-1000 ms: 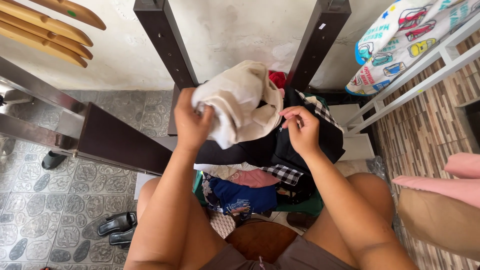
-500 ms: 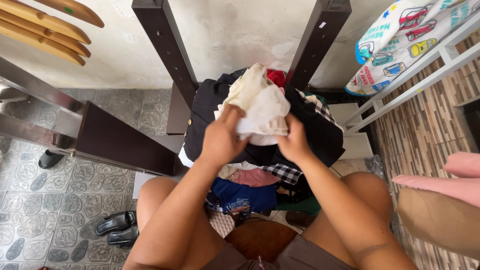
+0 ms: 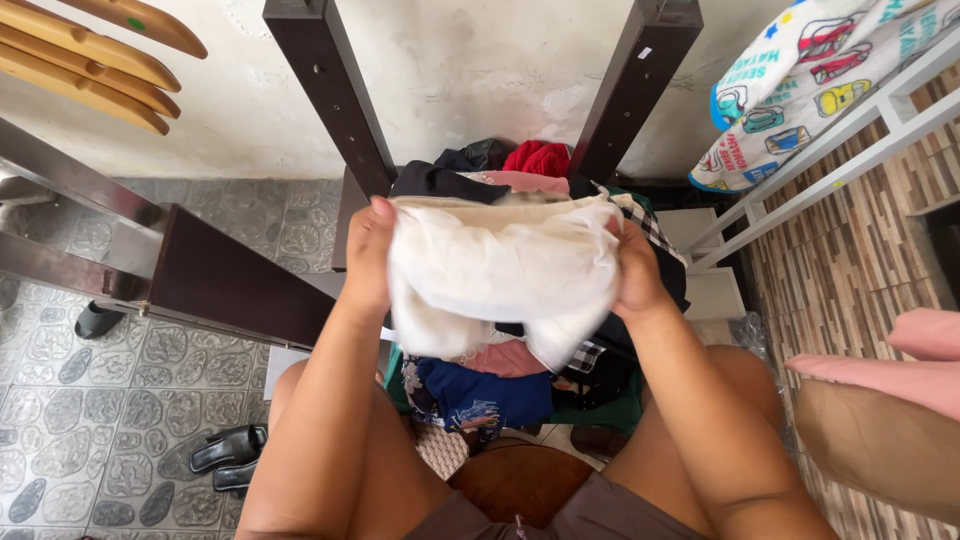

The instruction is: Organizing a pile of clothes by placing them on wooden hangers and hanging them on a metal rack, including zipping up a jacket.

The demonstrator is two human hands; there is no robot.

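Grey patterned floor tiles [image 3: 60,420] spread out below and to the left of my left hand, and a rough whitish wall [image 3: 480,70] rises beyond both hands. Two dark furniture legs [image 3: 330,90] slant up against that wall, one above each hand.

I hold a cream-white cloth [image 3: 500,270] stretched between my hands at chest height. My left hand [image 3: 368,255] is clamped on its left edge, thumb on top and fingers tucked behind the fabric. My right hand [image 3: 632,268] grips the right edge the same way, the fabric bunched under the thumb. The cloth sags a little between them, its lower folds hanging down.

Directly behind and beneath the cloth lies a heap of clothes [image 3: 500,385]: dark pieces and a red one [image 3: 540,157] just beyond my fingers, a pink and a blue garment below my wrists. The heap sits in a green basket [image 3: 610,412] between my knees.

Far left of my left hand, pale wooden slats [image 3: 90,60] lean on the wall, and a pair of black sandals [image 3: 228,455] lies on the tiles beside my left thigh. Up and to the right of my right hand, a printed cloth with cartoon cars [image 3: 810,80] drapes over a white rail [image 3: 850,150]. Something pink [image 3: 900,365] lies low on the right.
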